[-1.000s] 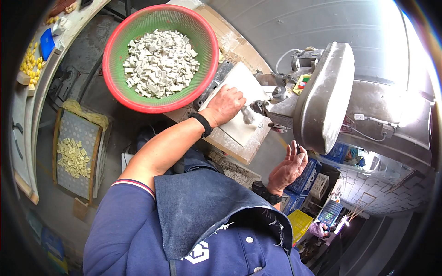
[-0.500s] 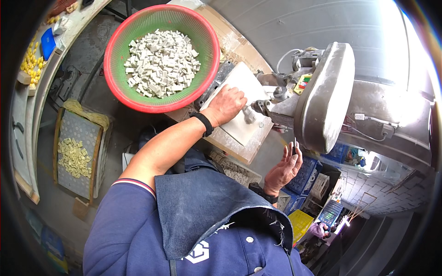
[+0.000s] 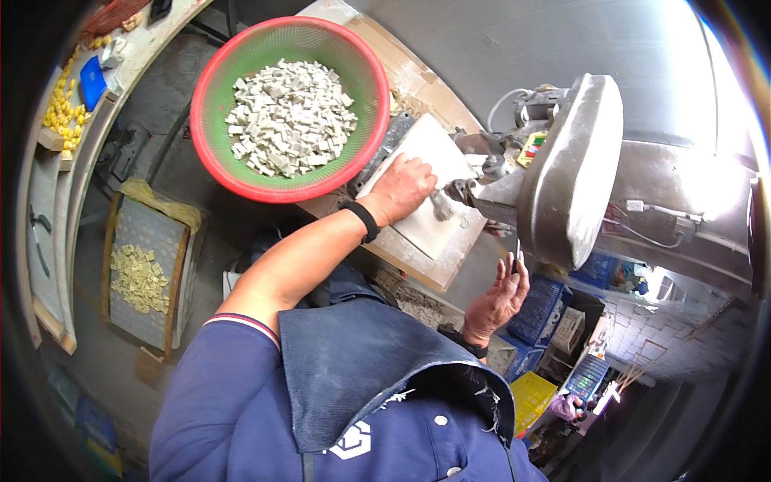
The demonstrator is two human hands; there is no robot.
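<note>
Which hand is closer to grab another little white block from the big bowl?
Probably the left hand. It rests on the pale slab right beside the red-rimmed green bowl of white blocks. The right hand hangs lower, under the grey machine, farther away.

Head-worn fisheye, steeply downward, close.

Basket (image 3: pixel 217 153) left of slab (image 3: pixel 430 201) — machine (image 3: pixel 570 173) to its right.
</note>
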